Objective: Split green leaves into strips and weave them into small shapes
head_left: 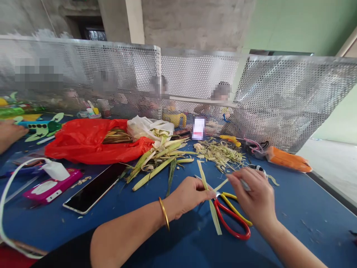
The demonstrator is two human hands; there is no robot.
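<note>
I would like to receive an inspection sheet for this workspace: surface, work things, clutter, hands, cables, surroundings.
Surface: blue tabletop, small scraps scattered.
Job's things: leaf strip, scissors with red and yellow handles, leaf pile, pile of shreds.
Clutter: red bag, dark-screened phone, orange pouch.
Left grip: pinches the leaf strip; whether it also holds the scissors, cannot tell.
Right grip: pinches the end of a pale piece.
Cables: white cable looping at left, to a white plug on a magenta block.
Surroundings: perforated metal partition, people behind; another person's hand at left edge.
</note>
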